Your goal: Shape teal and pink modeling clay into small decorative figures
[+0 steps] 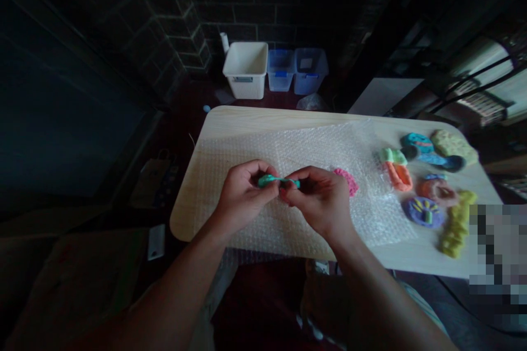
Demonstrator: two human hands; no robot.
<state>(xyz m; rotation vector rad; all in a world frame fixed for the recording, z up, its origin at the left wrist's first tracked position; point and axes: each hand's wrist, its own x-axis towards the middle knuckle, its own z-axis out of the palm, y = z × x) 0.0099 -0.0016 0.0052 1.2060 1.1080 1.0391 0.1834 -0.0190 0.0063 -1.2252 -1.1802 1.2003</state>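
Note:
Both of my hands meet over a sheet of bubble wrap (296, 148) on a small pale wooden table (247, 116). My left hand (242, 194) and my right hand (321, 197) pinch the two ends of a thin strip of teal modelling clay (276, 180), stretched between the fingertips. A pink clay piece (348, 180) lies on the wrap just right of my right hand.
Several coloured clay shapes lie at the table's right end: a green-and-orange piece (396, 167), a purple disc (423, 211), a blue piece (418, 142), yellow-green lumps (455, 227). On the floor beyond stand a white basket (246, 68) and two blue bins (297, 69).

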